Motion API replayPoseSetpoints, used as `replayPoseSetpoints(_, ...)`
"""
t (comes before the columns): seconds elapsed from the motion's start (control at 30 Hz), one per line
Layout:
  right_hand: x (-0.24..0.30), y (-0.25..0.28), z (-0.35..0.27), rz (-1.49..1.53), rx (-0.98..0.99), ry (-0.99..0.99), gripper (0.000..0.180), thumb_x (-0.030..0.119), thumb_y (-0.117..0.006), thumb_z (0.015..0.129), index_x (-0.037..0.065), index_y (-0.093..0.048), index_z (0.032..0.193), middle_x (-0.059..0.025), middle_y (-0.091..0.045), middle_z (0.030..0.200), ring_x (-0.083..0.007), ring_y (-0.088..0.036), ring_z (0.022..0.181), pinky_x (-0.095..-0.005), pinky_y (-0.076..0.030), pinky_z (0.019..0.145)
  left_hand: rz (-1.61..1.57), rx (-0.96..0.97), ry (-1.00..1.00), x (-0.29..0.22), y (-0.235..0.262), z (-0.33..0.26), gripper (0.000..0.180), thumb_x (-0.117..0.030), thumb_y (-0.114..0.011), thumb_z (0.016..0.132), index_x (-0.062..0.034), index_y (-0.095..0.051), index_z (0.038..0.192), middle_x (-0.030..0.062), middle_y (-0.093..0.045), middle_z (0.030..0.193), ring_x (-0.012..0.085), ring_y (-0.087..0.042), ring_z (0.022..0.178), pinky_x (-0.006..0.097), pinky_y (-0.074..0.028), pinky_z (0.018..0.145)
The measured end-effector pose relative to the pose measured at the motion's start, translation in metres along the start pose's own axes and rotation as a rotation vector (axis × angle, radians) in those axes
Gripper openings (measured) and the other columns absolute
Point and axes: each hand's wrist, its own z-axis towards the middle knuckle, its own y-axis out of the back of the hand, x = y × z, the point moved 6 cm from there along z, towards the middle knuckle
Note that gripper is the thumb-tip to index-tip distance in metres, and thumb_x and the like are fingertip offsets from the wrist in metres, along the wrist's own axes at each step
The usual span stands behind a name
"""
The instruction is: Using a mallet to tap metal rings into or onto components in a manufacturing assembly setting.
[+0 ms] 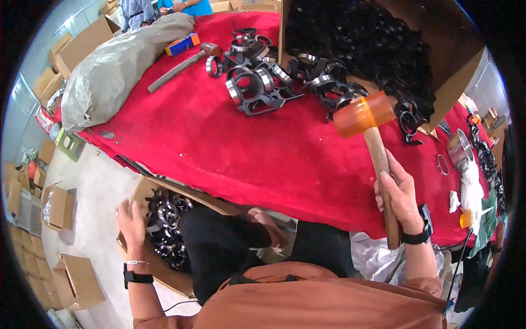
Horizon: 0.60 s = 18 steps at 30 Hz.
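My right hand [400, 192] is wrapped round the wooden handle of a mallet [364, 114] with a translucent orange head, raised over the table's right part. My left hand [130, 223] is down at the left, by the edge of a cardboard box [174, 281] beside my leg; its fingers look stretched out and hold nothing that I can see. Inside that box lie many black parts with shiny metal rings [167, 227]. On the red-covered table, a pile of similar black brackets with silver rings [255, 82] sits beyond the mallet.
A large tilted carton [460, 82] of black parts stands at the back right. Another hammer [181, 68], a small blue-orange box [182, 45] and a long grey sack [120, 68] lie at the back left. A metal cup [460, 147] stands at the right. Two people work behind.
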Motion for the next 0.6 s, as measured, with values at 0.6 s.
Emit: replayPoseSetpoints(0.6,-0.030,0.004,0.025,0.376,0.202,-0.331,0.047,0.019,-0.044,0.091,0.016,-0.030,0.136,-0.0088,-0.053,0.064,-0.0156,-0.051,0.046,-0.0294,-0.045,0.040,0.108,0.313,-0.955,-0.374,-0.128,0.030,0.011,-0.014,-0.056,0.076,-0.0038,-0.054,0.081,0.0140,-0.060,0.077,0.0291,-0.062,0.073,0.040,-0.049,0.060)
